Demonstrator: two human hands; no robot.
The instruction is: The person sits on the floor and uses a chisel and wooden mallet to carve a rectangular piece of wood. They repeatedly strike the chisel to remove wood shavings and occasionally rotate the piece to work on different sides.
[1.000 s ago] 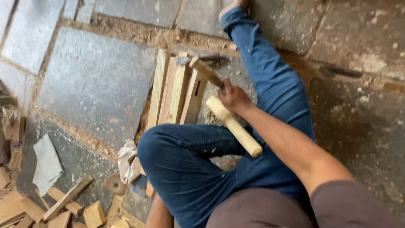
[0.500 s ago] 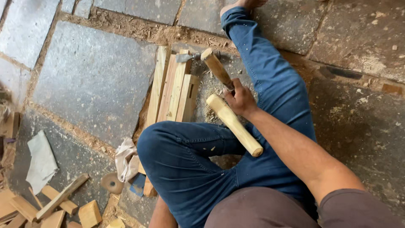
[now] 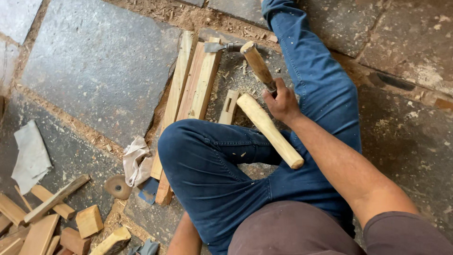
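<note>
My right hand (image 3: pixel 283 101) is closed around the metal neck of a chisel (image 3: pixel 257 63), whose wooden handle points away from me. A thick round wooden club (image 3: pixel 270 131) runs from under that hand along my forearm, across my thigh in blue jeans (image 3: pixel 212 165). Whether the fingers also grip it I cannot tell. A small wooden piece with a slot (image 3: pixel 230 106) lies just left of the hand, beside my bent knee. Only my left forearm (image 3: pixel 183 236) shows at the bottom edge; the hand itself is hidden.
Two long planks (image 3: pixel 198 80) lie side by side on the stone floor, partly under my knee. A second flat-bladed tool (image 3: pixel 221 47) rests at their far end. A rag (image 3: pixel 136 160), a small disc (image 3: pixel 117 187) and several wood offcuts (image 3: pixel 52 215) sit at the lower left.
The chisel handle has swung from leaning left to more upright, and my right hand has shifted slightly right. The slotted piece now shows beside my knee.
</note>
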